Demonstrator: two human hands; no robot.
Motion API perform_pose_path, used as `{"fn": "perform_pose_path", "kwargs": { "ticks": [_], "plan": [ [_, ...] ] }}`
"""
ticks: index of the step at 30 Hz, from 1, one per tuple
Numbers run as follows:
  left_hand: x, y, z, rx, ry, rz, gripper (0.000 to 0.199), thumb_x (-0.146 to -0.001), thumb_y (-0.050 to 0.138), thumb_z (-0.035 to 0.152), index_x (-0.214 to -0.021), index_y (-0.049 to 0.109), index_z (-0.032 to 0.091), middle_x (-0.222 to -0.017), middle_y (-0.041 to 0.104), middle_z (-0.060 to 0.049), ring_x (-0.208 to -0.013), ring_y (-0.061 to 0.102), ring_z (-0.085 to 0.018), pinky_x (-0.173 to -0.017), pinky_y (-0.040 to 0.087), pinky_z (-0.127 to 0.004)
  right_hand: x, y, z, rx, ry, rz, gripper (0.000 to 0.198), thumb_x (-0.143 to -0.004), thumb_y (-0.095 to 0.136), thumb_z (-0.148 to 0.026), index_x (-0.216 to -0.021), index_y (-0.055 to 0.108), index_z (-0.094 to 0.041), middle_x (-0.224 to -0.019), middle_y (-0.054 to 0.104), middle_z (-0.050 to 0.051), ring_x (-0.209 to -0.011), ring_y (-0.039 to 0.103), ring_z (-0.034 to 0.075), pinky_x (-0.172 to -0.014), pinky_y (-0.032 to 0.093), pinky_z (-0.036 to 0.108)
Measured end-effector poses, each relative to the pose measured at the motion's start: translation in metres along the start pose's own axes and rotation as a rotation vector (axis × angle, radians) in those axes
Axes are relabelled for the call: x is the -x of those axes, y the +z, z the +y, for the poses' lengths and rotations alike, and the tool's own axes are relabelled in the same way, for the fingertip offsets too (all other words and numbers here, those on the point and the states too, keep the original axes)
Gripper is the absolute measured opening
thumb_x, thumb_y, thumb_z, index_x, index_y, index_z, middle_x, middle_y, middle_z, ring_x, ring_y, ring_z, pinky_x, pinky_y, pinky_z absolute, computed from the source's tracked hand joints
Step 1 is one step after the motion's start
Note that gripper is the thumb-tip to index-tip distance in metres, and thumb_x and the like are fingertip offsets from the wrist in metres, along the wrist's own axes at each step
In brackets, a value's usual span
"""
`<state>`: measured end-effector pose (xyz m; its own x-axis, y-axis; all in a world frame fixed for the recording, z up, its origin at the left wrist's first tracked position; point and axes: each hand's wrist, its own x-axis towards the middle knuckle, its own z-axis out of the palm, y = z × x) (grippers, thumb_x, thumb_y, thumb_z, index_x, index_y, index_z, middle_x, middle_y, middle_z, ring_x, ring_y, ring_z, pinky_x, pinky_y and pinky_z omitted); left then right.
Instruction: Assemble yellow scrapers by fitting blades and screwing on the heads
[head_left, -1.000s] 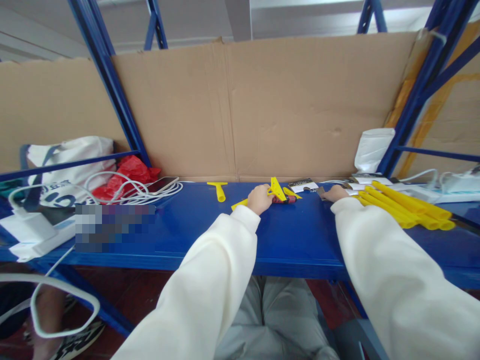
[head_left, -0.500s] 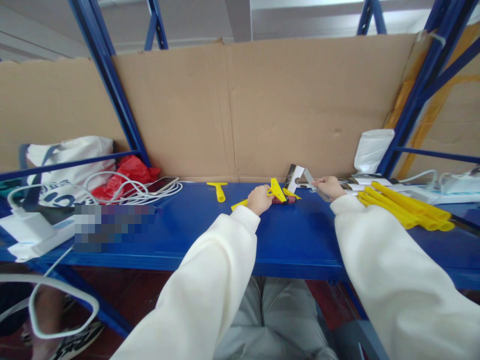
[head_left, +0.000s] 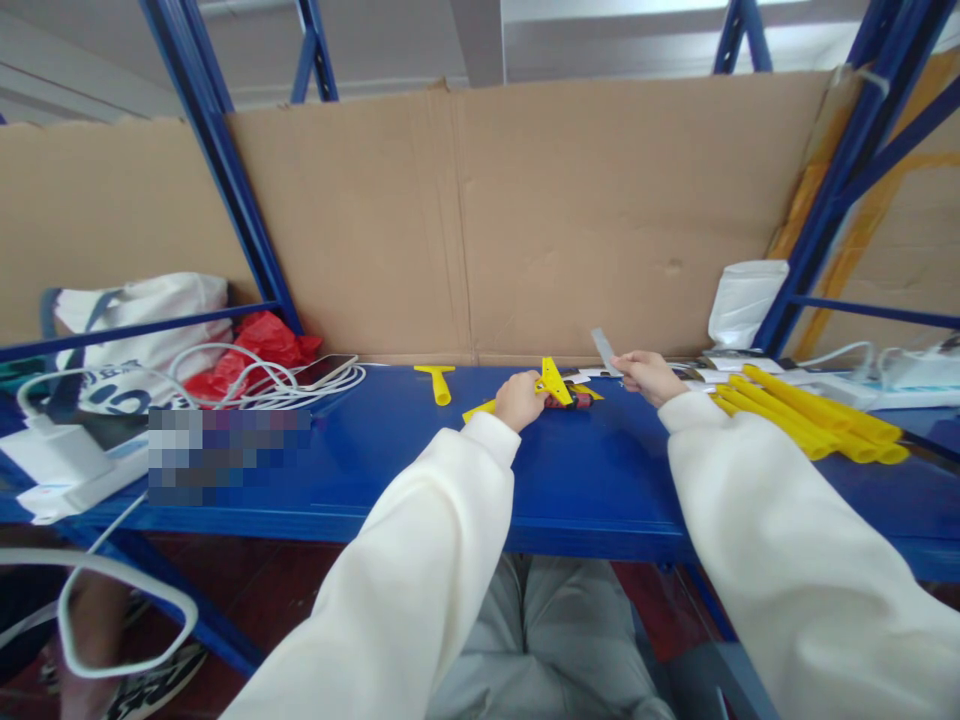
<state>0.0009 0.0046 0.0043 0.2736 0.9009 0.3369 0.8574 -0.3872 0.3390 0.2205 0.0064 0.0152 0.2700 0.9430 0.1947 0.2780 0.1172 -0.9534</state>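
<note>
Head view: left hand (head_left: 520,401) clasps yellow tool (head_left: 554,383); grey strip (head_left: 602,350) pinched in right hand (head_left: 651,376).

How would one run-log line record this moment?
left hand: holds yellow piece | right hand: holds grey strip | nearby: yellow tubes

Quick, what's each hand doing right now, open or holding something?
Left hand: closed, holding a yellow triangular tool head.
Right hand: closed, pinching a thin, flat, grey blade-like strip.

Wht cables (head_left: 346,379) nr red bag (head_left: 271,335)
</note>
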Motion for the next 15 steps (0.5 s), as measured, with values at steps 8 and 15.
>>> {"fn": "perform_pose_path", "kwargs": {
  "ticks": [8,15],
  "plan": [
    [-0.003,0.003,-0.001,0.019,0.018,0.038,0.032,-0.088,0.058,0.024,-0.119,0.065,0.020,-0.117,0.070,-0.009,-0.115,0.062,-0.023,-0.095,0.047,-0.029,0.017,0.025,-0.002,-0.038,0.020,-0.508,0.047,-0.059,0.080,-0.052,-0.070,0.050,-0.017,-0.047,0.035,-0.010,-0.041,0.022,0.002,-0.041,0.012,0.018],
    [-0.004,0.004,-0.001,0.041,0.037,0.034,0.036,-0.087,0.060,0.025,-0.122,0.063,0.017,-0.119,0.069,-0.011,-0.116,0.062,-0.024,-0.096,0.047,-0.030,0.019,0.030,-0.001,0.010,0.087,-0.479,0.040,-0.068,0.077,-0.043,-0.065,0.045,-0.018,-0.046,0.033,-0.010,-0.038,0.021,0.001,-0.038,0.011,0.017]
  ]
}}
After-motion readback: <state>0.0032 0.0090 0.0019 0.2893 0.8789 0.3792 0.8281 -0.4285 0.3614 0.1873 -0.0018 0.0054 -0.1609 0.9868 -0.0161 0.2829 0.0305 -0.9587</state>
